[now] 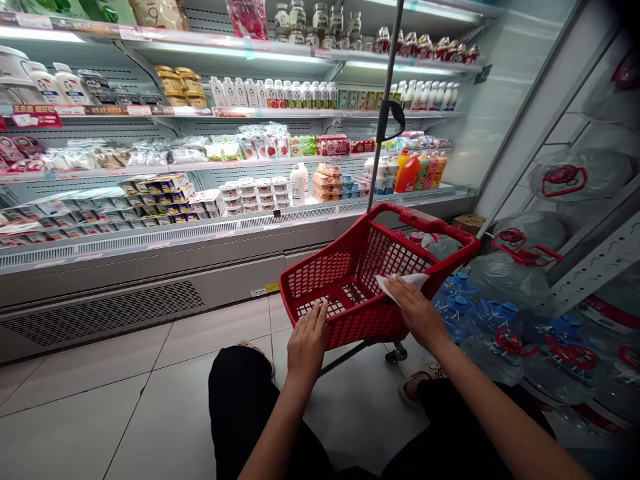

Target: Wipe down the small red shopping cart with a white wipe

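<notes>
A red plastic shopping cart with a lattice basket stands just in front of me. My left hand lies against the near side of the basket, its fingers stretched out and the fingertips at the rim. Under the fingers of my right hand is a white cloth, held against the near rim close to the handle. Part of the cloth sticks out past the fingers, over the basket. The palm side of each hand is hidden.
A refrigerated shelf unit with bottles, cups and cartons runs behind the cart. Large water bottles crowd the right side. A dark pole with a strap rises behind the basket. My knees flank the tiled floor.
</notes>
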Available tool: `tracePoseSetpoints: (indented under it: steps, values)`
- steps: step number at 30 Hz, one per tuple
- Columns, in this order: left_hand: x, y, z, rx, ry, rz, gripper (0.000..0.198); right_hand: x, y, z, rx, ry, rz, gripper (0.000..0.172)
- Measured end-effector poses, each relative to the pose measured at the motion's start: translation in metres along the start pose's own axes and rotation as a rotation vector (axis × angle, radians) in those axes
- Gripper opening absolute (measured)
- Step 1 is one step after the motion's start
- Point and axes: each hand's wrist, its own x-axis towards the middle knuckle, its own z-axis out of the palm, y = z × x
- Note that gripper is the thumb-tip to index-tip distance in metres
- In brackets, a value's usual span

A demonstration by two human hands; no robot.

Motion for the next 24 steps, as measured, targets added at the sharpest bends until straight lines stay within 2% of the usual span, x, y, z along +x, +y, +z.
tracePoseSetpoints:
  steps: [2,4,8,10,12,15,18,21,24]
  values:
    - [-0.005,0.01,0.0,-0.013,-0.003,0.038,0.079,-0.001,0.008,-0.004,-0.025,0.003,0.066,0.077]
    - [-0.01,0.021,0.0,-0.017,-0.003,0.065,0.078,-0.002,-0.006,0.0,-0.018,-0.001,0.107,0.076]
    - [-0.011,0.028,-0.006,-0.033,-0.015,0.107,0.075,-0.005,-0.076,0.018,0.076,-0.037,0.015,0.079]
    - [-0.004,0.018,-0.012,-0.057,-0.051,0.173,0.079,-0.008,-0.109,0.024,0.135,-0.077,-0.052,0.078]
    - [0.006,0.001,-0.019,-0.075,-0.104,0.246,0.087,-0.01,-0.124,0.026,0.178,-0.102,-0.113,0.079]
    - [0.018,-0.028,-0.025,-0.096,-0.184,0.308,0.094,-0.01,-0.107,0.024,0.187,-0.106,-0.188,0.082]
    - [0.022,-0.044,-0.021,-0.12,-0.221,0.278,0.096,-0.005,-0.061,0.017,0.129,-0.068,-0.162,0.082]
    - [0.021,-0.043,-0.012,-0.118,-0.186,0.204,0.096,0.001,-0.017,0.009,0.055,-0.037,-0.083,0.078]
    - [0.022,-0.03,-0.005,-0.121,-0.153,0.155,0.098,0.007,0.002,0.01,0.022,-0.03,-0.002,0.074]
